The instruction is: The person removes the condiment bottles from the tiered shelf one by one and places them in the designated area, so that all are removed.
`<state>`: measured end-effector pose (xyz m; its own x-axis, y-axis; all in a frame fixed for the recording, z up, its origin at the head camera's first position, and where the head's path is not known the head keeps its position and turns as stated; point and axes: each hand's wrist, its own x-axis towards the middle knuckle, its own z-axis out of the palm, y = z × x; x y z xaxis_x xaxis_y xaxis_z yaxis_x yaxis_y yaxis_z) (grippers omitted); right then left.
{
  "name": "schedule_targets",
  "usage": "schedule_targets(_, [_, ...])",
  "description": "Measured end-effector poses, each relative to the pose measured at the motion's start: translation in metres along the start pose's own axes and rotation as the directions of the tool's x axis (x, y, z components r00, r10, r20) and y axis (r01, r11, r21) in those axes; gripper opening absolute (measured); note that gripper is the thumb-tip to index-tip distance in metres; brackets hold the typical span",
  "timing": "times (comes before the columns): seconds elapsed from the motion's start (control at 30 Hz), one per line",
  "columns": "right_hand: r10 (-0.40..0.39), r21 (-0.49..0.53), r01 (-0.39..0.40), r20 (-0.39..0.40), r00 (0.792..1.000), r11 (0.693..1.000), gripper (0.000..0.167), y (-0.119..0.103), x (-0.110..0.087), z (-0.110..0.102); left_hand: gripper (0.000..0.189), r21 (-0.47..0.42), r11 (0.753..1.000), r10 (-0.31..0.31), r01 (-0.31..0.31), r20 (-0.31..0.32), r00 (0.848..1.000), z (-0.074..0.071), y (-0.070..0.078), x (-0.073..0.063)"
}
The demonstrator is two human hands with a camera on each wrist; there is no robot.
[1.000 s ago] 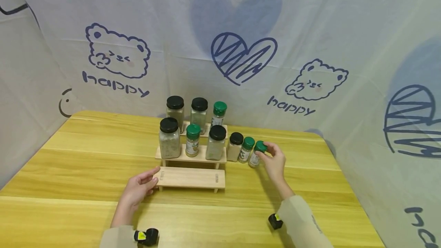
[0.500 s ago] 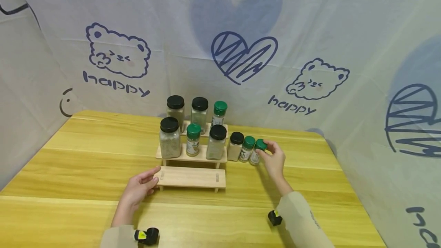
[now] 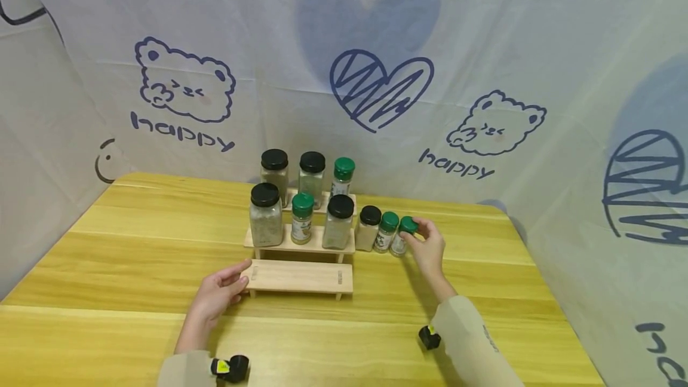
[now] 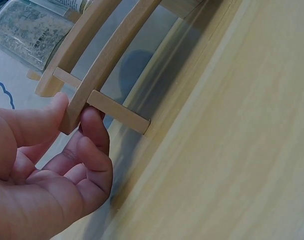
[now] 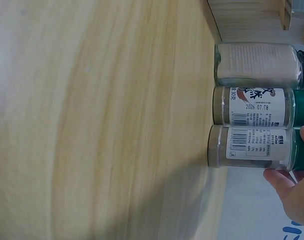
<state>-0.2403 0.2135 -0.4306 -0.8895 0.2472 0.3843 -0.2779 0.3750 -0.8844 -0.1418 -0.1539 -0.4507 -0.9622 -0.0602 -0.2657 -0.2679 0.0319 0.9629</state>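
Note:
My left hand (image 3: 215, 297) pinches the left end of the low front step (image 3: 301, 276) of a wooden spice rack, thumb on top and fingers beneath in the left wrist view. That step carries nothing. On the right, my right hand (image 3: 428, 252) grips a green-capped spice jar (image 3: 399, 246) by its cap, thumb and fingers on either side. It stands upright at the end of a row, close beside another green-capped jar (image 3: 384, 239) and a black-lidded jar (image 3: 367, 235). The right wrist view shows the gripped jar's printed label (image 5: 256, 143) and barcode.
Two black-lidded jars and a green-capped jar (image 3: 302, 220) stand on the middle step (image 3: 317, 241). More jars, including a black-lidded one (image 3: 312, 175), stand on the back step. The wooden table (image 3: 161, 220) ends at a printed cloth (image 3: 279, 28) behind.
My right hand has shifted the green-capped spice jar slightly back, into line with its neighbours. My left hand has stayed on the rack's front step.

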Motion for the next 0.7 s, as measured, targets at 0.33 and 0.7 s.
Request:
schedule_targets(0.33, [0.021,0.002,-0.021,0.022,1.0,1.0,0.038,0.0009,0.0006,-0.0003,0.041,0.002,1.0,0.009,-0.009,0.007,1.0,0.0,-0.0004,-0.0003])
schedule_targets(0.7, [0.028,0.084,-0.03,0.028,0.999,0.996,0.046,0.002,-0.0068,-0.0032,0.042,0.002,1.0,0.007,-0.007,0.006,1.0,-0.0001,-0.0018,0.0014])
